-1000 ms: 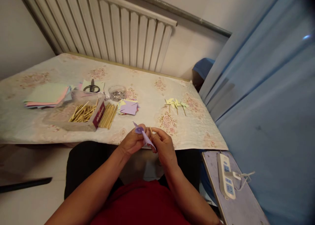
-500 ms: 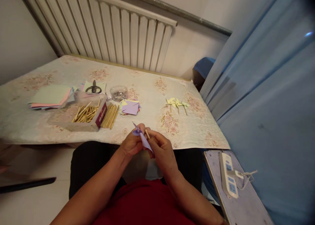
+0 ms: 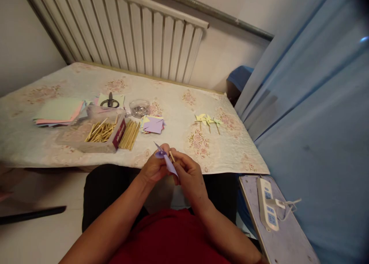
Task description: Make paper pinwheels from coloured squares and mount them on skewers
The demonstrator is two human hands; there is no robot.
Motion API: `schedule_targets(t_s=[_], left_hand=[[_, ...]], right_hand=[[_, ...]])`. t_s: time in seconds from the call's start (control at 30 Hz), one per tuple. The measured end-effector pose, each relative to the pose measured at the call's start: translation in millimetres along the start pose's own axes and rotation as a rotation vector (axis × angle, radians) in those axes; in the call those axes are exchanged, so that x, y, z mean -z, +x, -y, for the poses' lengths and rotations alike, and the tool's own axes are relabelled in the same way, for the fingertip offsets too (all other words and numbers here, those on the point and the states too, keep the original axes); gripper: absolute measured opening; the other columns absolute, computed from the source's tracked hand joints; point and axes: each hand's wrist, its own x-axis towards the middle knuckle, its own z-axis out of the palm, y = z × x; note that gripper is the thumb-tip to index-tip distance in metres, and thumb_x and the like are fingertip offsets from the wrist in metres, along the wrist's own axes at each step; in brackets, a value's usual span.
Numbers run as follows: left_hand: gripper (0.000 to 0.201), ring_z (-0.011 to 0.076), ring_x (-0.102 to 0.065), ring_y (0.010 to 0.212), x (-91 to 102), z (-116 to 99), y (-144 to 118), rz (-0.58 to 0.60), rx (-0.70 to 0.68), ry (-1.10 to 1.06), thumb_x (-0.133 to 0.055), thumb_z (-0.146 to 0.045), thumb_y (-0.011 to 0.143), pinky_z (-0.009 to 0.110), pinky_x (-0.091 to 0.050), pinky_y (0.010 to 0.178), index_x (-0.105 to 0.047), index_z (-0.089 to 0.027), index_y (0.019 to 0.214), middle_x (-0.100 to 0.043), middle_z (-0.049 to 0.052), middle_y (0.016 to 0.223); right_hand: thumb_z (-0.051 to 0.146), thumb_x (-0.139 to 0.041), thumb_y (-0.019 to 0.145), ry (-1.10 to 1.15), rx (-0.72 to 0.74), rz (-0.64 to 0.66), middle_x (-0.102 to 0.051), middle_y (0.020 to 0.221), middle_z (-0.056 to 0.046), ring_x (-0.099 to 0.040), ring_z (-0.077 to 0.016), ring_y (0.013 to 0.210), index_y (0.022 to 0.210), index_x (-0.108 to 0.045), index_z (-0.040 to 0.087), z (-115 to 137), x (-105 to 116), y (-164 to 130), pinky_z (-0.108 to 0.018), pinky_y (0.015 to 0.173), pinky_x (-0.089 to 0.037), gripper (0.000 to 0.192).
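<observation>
Both hands have barely shifted. Left hand (image 3: 154,166) pinches the purple paper pinwheel (image 3: 165,159) over the lap, at the table (image 3: 178,102) edge; right hand (image 3: 188,171) pinches the wooden stick (image 3: 172,156), pointing up-left into the pinwheel's centre.

A white ribbed radiator (image 3: 138,33) stands against the pale wall (image 3: 25,40) behind the tabletop (image 3: 178,114), which wears a cream cloth with faded floral medallions. A grey pipe (image 3: 219,15) runs along the wall above. Blue curtain (image 3: 317,102) fills the right side. Light is warm and dim.
</observation>
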Motion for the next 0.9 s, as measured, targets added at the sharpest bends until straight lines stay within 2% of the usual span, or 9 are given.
schedule_targets(t_s=[0.37,0.77,0.9], left_hand=[[0.025,0.0102,-0.053,0.05,1.5,-0.7,-1.9,0.002,0.009,0.002,-0.074,-0.022,0.07,0.02,-0.041,0.045,-0.05,-0.018,0.063,-0.053,-0.004,0.06],[0.025,0.0106,-0.053,0.054,2.7,0.3,-3.1,-0.015,-0.003,-0.007,-0.073,-0.021,0.071,0.021,-0.045,0.05,-0.05,-0.017,0.063,-0.053,-0.003,0.06],[0.024,0.0121,-0.054,0.053,2.6,0.4,-3.9,-0.008,-0.005,-0.008,-0.074,-0.022,0.07,0.021,-0.043,0.044,-0.05,-0.018,0.065,-0.053,-0.002,0.061]], right_hand=[[0.032,-0.056,0.085,-0.008,-0.009,0.001,-0.041,0.05,0.007,-0.035,-0.0073,0.042,0.109,-0.066,0.026,-0.8,-1.4,0.8,-0.022,0.043,-0.027,0.027],[0.034,-0.059,0.084,0.003,-0.013,-0.012,-0.044,0.052,0.006,-0.036,-0.0066,0.043,0.107,-0.068,0.026,-0.4,-1.7,0.9,-0.022,0.044,-0.029,0.026],[0.035,-0.06,0.083,0.019,-0.006,-0.018,-0.043,0.051,0.007,-0.039,-0.0071,0.043,0.105,-0.069,0.025,-0.5,-2.6,1.3,-0.022,0.044,-0.031,0.026]])
